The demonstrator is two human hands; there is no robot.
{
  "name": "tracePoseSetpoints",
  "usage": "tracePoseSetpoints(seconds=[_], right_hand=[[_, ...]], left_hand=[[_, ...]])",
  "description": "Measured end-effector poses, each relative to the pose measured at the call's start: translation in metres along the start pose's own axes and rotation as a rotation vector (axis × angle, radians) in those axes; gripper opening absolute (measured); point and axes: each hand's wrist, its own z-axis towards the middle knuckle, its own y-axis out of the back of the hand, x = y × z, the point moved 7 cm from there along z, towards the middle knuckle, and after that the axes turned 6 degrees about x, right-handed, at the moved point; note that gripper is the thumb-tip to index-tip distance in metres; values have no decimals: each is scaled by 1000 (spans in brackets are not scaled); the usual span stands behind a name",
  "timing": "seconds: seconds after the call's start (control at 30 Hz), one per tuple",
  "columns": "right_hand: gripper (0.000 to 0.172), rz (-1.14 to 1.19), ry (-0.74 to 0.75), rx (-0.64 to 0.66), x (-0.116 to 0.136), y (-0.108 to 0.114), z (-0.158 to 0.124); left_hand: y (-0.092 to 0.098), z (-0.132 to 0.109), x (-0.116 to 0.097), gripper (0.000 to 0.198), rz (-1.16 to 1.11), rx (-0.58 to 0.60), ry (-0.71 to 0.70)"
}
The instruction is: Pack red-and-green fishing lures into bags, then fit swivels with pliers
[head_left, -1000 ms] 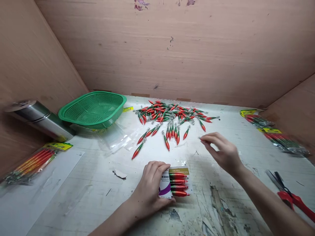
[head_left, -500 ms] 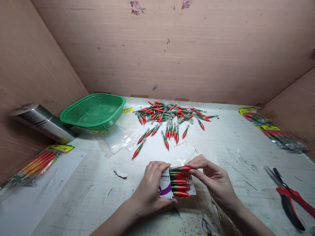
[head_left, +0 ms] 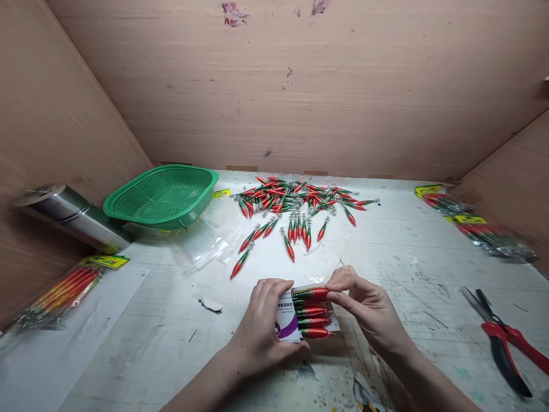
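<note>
My left hand (head_left: 261,332) is closed around a small printed card (head_left: 286,324) at the near middle of the worn white table (head_left: 412,269). Several red-and-green fishing lures (head_left: 312,320) lie in a row on that card. My right hand (head_left: 369,309) pinches the top lure (head_left: 309,293) at its right end and holds it against the card. A loose pile of the same lures (head_left: 295,200) lies farther back on the table, with a few strays (head_left: 242,258) nearer to me.
A green mesh basket (head_left: 165,194) stands at the back left, over clear plastic bags (head_left: 206,243). A steel cylinder (head_left: 71,217) lies at the left. Packed lure bags are at the left (head_left: 64,289) and right (head_left: 476,229). Red-handled scissors (head_left: 501,337) lie at the right.
My right hand came back from near the pile with one lure and set it at the top of the card. The left hand kept its hold on the card.
</note>
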Motion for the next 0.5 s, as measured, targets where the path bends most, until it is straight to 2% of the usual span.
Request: tracePoseSetpoints(seconds=[0.23, 0.5], right_hand=[[13, -125, 2, 24, 2, -6, -2], [20, -226, -3, 62, 3, -3, -2]], left_hand=[[1, -1, -2, 79, 26, 4, -21], [3, 1, -4, 80, 56, -1, -25]])
